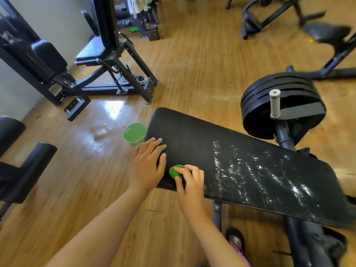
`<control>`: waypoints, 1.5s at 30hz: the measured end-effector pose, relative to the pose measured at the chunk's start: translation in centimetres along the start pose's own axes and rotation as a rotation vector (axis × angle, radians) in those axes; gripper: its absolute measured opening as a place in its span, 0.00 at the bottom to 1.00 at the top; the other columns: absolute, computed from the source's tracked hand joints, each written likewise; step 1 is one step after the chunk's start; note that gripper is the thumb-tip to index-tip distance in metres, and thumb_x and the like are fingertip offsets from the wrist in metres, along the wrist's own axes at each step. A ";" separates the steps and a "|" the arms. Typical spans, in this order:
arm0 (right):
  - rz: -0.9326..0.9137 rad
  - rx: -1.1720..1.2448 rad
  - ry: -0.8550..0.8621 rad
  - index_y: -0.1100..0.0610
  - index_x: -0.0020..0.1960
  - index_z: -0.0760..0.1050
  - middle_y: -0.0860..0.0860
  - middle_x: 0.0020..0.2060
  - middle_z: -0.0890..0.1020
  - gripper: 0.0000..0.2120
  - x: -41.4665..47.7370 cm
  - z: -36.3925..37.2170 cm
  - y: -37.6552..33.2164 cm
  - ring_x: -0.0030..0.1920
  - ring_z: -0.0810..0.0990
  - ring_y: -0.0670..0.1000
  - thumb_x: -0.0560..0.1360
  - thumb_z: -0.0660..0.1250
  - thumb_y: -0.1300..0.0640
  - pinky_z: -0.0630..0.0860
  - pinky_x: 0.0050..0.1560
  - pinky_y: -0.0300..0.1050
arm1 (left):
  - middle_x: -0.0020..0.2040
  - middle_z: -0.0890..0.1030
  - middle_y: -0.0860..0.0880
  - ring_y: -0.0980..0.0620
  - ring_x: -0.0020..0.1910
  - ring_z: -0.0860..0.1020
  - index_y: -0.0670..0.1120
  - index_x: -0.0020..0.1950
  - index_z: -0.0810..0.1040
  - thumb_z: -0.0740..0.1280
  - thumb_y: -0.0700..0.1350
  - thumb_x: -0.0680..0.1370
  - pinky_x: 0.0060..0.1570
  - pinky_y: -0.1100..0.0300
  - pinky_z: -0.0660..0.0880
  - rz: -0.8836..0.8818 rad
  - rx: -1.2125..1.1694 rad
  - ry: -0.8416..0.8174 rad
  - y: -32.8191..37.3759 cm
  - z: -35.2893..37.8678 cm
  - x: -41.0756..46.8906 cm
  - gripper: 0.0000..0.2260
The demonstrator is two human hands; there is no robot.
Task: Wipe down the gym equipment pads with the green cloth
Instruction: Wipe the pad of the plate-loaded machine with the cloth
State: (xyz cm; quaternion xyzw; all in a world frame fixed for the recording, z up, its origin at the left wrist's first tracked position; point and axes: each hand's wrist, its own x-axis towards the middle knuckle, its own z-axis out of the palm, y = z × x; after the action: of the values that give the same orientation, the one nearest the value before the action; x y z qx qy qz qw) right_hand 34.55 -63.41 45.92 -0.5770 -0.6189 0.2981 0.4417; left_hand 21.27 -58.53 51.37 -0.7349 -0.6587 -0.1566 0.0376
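Our left hand [147, 166] lies flat on the pad [240, 170]; our right hand [189, 185] pinches the cloth [175, 171], white streaks running rightward from it.

Both forearms bare, reaching fwd from the bottom edge, converging slightly; left grip [147, 166] palm-down, fingers straight & close together, flat on the desk [240, 160] near its end; right grip [190, 185] just beside it, fingers curled, thumb & fingertips pinching the balled green cloth [174, 171] against the desk; wrists approx. straight
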 end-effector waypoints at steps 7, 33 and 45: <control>0.034 -0.134 0.079 0.54 0.56 0.78 0.45 0.53 0.71 0.10 -1.8 -4.7 6.5 0.56 0.67 0.45 0.76 0.64 0.59 0.58 0.60 0.27 | 0.65 0.77 0.53 0.53 0.68 0.70 0.49 0.60 0.80 0.54 0.51 0.79 0.67 0.60 0.58 -0.004 -0.024 0.006 -0.3 0.3 0.0 0.19; 0.182 -0.326 0.275 0.58 0.54 0.78 0.57 0.50 0.74 0.08 -0.6 -6.8 10.5 0.51 0.67 0.53 0.76 0.65 0.65 0.67 0.53 0.45 | 0.66 0.76 0.50 0.51 0.70 0.68 0.47 0.62 0.79 0.55 0.50 0.79 0.69 0.56 0.59 0.014 -0.057 0.013 -0.6 0.7 -0.1 0.18; 0.051 -0.125 0.127 0.57 0.54 0.78 0.52 0.52 0.73 0.09 2.7 1.0 0.4 0.54 0.68 0.48 0.75 0.66 0.65 0.61 0.53 0.29 | 0.67 0.76 0.52 0.52 0.70 0.68 0.48 0.62 0.79 0.53 0.51 0.79 0.68 0.54 0.62 -0.006 -0.016 -0.002 -0.4 0.6 -0.2 0.20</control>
State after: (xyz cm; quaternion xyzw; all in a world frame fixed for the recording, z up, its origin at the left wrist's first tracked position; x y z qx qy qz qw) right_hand 34.02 -60.55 45.72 -0.6369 -0.5922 0.2326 0.4354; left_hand 20.94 -58.51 50.67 -0.7334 -0.6597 -0.1611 0.0307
